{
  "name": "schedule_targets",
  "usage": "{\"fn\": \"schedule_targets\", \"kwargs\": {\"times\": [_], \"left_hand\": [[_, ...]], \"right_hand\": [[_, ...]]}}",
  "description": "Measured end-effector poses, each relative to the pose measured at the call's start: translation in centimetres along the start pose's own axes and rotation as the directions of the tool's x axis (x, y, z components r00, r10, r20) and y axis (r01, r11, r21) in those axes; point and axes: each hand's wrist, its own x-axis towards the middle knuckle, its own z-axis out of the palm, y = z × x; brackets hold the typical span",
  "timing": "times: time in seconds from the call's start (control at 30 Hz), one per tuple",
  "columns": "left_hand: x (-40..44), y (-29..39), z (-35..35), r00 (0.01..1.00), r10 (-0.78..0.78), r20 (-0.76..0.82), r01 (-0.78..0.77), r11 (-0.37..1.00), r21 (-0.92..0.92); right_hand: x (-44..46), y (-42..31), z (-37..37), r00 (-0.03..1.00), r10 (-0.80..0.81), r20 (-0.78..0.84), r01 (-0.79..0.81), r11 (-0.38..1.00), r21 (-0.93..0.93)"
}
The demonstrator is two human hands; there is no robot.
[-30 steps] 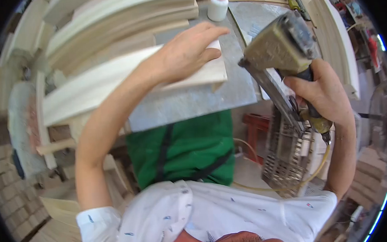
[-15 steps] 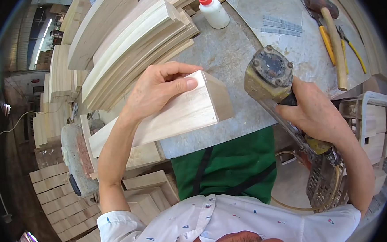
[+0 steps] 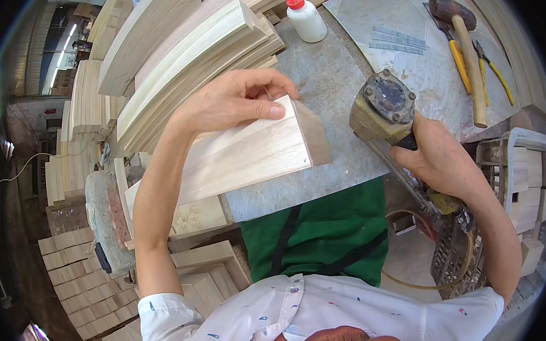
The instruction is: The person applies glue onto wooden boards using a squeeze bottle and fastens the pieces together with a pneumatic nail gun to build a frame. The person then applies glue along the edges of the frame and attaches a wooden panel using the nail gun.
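Observation:
My left hand (image 3: pixel 234 103) grips the upper corner of a pale wooden board assembly (image 3: pixel 253 148), its thumb on the near face and its fingers curled over the top edge. A shorter end piece (image 3: pixel 313 133) meets the long board at its right end. My right hand (image 3: pixel 438 154) is wrapped round the handle of a worn yellow pneumatic nail gun (image 3: pixel 380 111). The gun's head is held over the metal-topped bench (image 3: pixel 335 66), to the right of the wood and apart from it. Its trigger area is hidden by my fingers.
A white glue bottle (image 3: pixel 308 23) with a red nozzle stands behind the wood. Strips of nails (image 3: pixel 397 39), a mallet (image 3: pixel 466 58) and yellow-handled pliers (image 3: pixel 495 72) lie at the back right. Curved boards (image 3: pixel 185 60) are stacked on the left. An air hose (image 3: pixel 455 282) loops below right.
My left wrist has risen and the hand has shifted slightly right along the top edge of the wood. The nail gun has moved a little right and down.

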Motion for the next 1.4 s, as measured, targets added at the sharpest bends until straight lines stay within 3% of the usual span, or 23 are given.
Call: {"fn": "schedule_targets", "kwargs": {"times": [0.5, 0.73, 0.83, 0.97, 1.0, 1.1, 1.2, 1.4], "left_hand": [[1.4, -0.3, -1.1, 0.991, -0.071, 0.113, 0.079, 0.995, -0.067], [0.4, -0.9, -0.1, 0.999, 0.026, 0.033, -0.023, 0.995, -0.096], [0.0, -1.5, 0.1, 0.999, 0.044, 0.003, -0.043, 0.994, -0.098], [-0.5, -2.3, 0.6, 0.987, 0.144, -0.066, -0.143, 0.990, 0.015], [-0.8, -2.3, 0.7, 0.983, 0.150, -0.104, -0.146, 0.988, 0.051], [-1.4, -2.4, 1.1, 0.968, 0.139, -0.211, -0.111, 0.984, 0.136], [-1.6, -2.7, 1.0, 0.970, 0.107, -0.220, -0.082, 0.989, 0.120], [-1.2, -4.2, 1.2, 0.959, 0.147, -0.242, -0.138, 0.989, 0.050]], "right_hand": [[-0.3, -0.4, 0.0, 0.999, 0.043, 0.002, -0.043, 0.999, -0.014], [-0.4, -3.2, -0.7, 0.967, 0.249, 0.056, -0.250, 0.968, 0.006], [-0.2, -2.4, -0.6, 0.989, 0.147, -0.008, -0.147, 0.985, -0.090], [-1.2, -7.1, -3.4, 0.974, 0.191, -0.118, -0.207, 0.968, -0.141], [-1.2, -8.3, -4.4, 0.984, 0.136, -0.118, -0.155, 0.972, -0.176], [-0.8, -12.4, -6.6, 0.993, 0.048, -0.111, -0.062, 0.989, -0.134], [0.8, -15.1, -8.1, 0.998, -0.050, 0.026, 0.054, 0.986, -0.160], [3.2, -18.0, -7.2, 0.998, -0.002, 0.061, 0.020, 0.956, -0.294]]}}
